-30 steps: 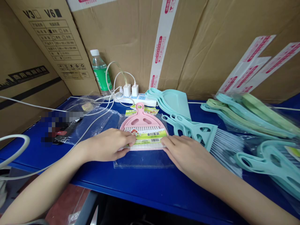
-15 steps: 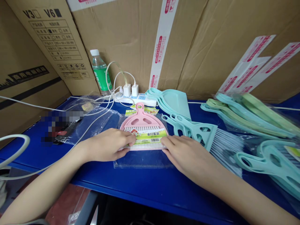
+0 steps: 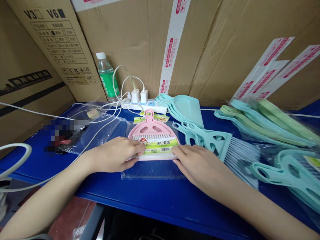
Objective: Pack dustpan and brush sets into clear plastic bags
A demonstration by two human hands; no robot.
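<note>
Right between both hands, a pink dustpan-and-brush set lies flat on the blue table, handle pointing away. The left hand has its fingers curled round the near-left corner, the right hand pinches the near-right one. Progress-wise: brush nested in pan, label card across the bristles, and it looks bagged, though I can't swear to it. The clear bag spreads loose on the near side, no seal that I can see. Just beyond the right hand, teal brushes and teal dustpans sit in separate piles, so those seem undone.
</note>
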